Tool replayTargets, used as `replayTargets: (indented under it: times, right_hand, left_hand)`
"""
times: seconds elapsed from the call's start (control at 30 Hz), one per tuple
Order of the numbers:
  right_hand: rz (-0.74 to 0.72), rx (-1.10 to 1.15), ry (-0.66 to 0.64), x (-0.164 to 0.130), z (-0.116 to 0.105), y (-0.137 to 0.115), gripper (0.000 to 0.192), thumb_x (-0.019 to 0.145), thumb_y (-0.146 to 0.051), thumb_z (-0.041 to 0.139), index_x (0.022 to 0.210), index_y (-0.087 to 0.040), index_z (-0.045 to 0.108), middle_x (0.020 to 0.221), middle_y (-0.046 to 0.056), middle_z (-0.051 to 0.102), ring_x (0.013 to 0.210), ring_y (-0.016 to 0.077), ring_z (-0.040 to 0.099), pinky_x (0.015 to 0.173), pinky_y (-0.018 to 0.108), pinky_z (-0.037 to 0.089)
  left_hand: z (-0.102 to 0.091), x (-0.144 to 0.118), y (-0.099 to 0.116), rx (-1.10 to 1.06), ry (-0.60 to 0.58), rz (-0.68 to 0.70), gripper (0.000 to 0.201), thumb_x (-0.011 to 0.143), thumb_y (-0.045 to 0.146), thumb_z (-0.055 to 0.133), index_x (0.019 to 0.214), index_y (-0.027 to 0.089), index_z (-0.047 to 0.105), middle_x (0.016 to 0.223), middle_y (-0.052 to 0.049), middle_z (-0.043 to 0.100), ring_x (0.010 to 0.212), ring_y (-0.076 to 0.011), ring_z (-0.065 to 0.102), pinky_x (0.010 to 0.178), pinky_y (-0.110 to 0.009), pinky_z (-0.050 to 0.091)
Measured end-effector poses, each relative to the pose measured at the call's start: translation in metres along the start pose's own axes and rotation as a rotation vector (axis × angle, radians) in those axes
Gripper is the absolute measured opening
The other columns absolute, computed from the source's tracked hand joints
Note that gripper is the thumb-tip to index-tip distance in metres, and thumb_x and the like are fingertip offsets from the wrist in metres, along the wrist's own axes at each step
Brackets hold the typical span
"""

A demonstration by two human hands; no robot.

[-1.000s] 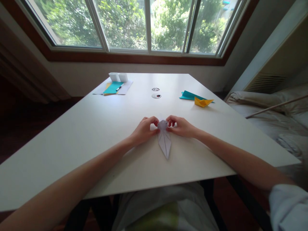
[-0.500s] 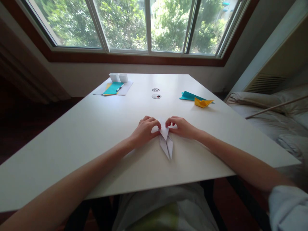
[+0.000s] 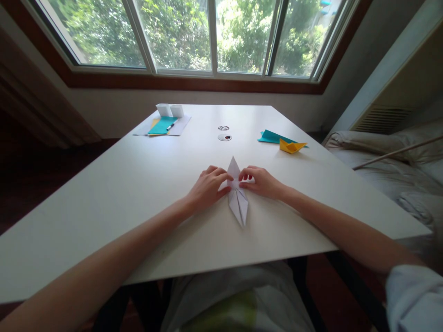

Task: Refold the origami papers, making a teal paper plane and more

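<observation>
My left fingers [image 3: 227, 175] and right fingers [image 3: 246, 175] narrowly hold opposite edges of the folded white paper [image 3: 237, 202], presumably steadying its creases

The head-worn camera looks forward and down over the near table [image 3: 138, 175] toward the farther window [image 3: 213, 41].

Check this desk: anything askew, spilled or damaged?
No spill or damage shows. Slightly askew: at far left, the yellow paper pokes unevenly from under the teal sheet. The folded white paper looks intact.
</observation>
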State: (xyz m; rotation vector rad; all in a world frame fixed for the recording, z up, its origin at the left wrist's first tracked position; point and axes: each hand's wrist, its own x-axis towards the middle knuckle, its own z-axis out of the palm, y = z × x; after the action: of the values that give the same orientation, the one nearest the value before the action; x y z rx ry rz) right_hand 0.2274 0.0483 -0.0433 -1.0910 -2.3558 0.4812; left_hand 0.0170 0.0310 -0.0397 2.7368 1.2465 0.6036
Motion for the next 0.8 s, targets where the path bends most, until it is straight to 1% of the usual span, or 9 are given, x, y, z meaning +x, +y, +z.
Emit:
replayTargets:
  times: [0.1,0.2,0.27,0.33,0.43,0.53,0.6,0.7,0.8]
  right_hand:
    - [-0.028,-0.056,-0.016,0.000,0.001,0.000,0.012,0.079,-0.024,0.057,0.086,-0.021,0.066,0.083,0.003,0.060,0.078,0.0150,0.055,0.075,0.030,0.043]
    - [-0.132,-0.108,-0.028,0.000,-0.002,-0.003,0.014,0.082,-0.024,0.054,0.088,-0.021,0.066,0.089,0.006,0.062,0.086,0.0175,0.055,0.080,0.032,0.043]
    - [-0.216,-0.117,-0.078,-0.002,-0.005,-0.007,0.016,0.083,-0.020,0.050,0.089,-0.021,0.066,0.090,0.006,0.063,0.087,0.0176,0.056,0.080,0.031,0.044]
    - [-0.262,-0.111,-0.144,-0.004,-0.010,-0.010,0.019,0.083,-0.015,0.048,0.090,-0.020,0.065,0.088,0.006,0.065,0.084,0.0170,0.057,0.080,0.031,0.045]
    - [-0.284,-0.081,-0.213,-0.009,-0.016,-0.011,0.024,0.079,-0.012,0.049,0.097,-0.020,0.063,0.095,0.005,0.066,0.088,0.0170,0.059,0.084,0.031,0.044]
    - [-0.307,-0.031,-0.261,-0.012,-0.021,-0.010,0.029,0.078,-0.017,0.053,0.105,-0.021,0.061,0.104,0.006,0.064,0.095,0.0171,0.059,0.088,0.030,0.043]
    - [-0.314,-0.009,-0.274,-0.013,-0.024,-0.008,0.030,0.077,-0.024,0.057,0.107,-0.021,0.061,0.107,0.007,0.063,0.096,0.0180,0.059,0.088,0.031,0.043]
    - [-0.307,-0.010,-0.275,-0.013,-0.025,-0.008,0.033,0.076,-0.034,0.061,0.106,-0.021,0.061,0.105,0.008,0.063,0.095,0.0194,0.059,0.086,0.032,0.044]
    - [-0.294,-0.040,-0.276,-0.012,-0.025,-0.009,0.031,0.080,-0.037,0.056,0.105,-0.020,0.062,0.102,0.008,0.064,0.092,0.0194,0.060,0.084,0.032,0.044]
  left_hand:
    - [0.001,0.000,-0.002,-0.009,-0.059,0.047,0.023,0.087,0.029,0.044,0.101,0.024,0.062,0.107,-0.003,0.062,0.103,-0.0223,0.046,0.087,-0.037,0.037]
    - [0.000,0.000,-0.001,0.004,-0.062,0.074,0.024,0.088,0.028,0.043,0.100,0.024,0.063,0.104,-0.003,0.064,0.102,-0.0219,0.048,0.088,-0.037,0.038]
    - [-0.002,0.000,0.000,0.019,-0.045,0.095,0.022,0.087,0.027,0.044,0.097,0.023,0.064,0.100,-0.004,0.065,0.102,-0.0219,0.049,0.087,-0.037,0.038]
    - [-0.006,-0.002,0.001,0.021,-0.049,0.127,0.021,0.086,0.024,0.044,0.093,0.022,0.065,0.096,-0.004,0.066,0.101,-0.0217,0.050,0.086,-0.037,0.039]
    - [-0.010,-0.004,-0.002,-0.046,-0.115,0.186,0.023,0.084,0.022,0.046,0.095,0.023,0.065,0.096,-0.006,0.066,0.097,-0.0203,0.053,0.086,-0.035,0.042]
    - [-0.015,-0.006,-0.009,-0.147,-0.166,0.229,0.026,0.080,0.026,0.051,0.102,0.023,0.064,0.102,-0.006,0.066,0.099,-0.0204,0.054,0.088,-0.034,0.043]
    - [-0.018,-0.007,-0.012,-0.181,-0.184,0.243,0.029,0.078,0.031,0.055,0.105,0.024,0.064,0.105,-0.006,0.065,0.102,-0.0215,0.053,0.090,-0.035,0.042]
    - [-0.021,-0.008,-0.012,-0.192,-0.200,0.249,0.037,0.074,0.040,0.060,0.108,0.024,0.063,0.108,-0.008,0.064,0.105,-0.0235,0.053,0.092,-0.037,0.041]
    - [-0.022,-0.008,-0.009,-0.186,-0.203,0.260,0.052,0.068,0.049,0.064,0.112,0.021,0.061,0.112,-0.010,0.062,0.106,-0.0257,0.052,0.092,-0.038,0.041]
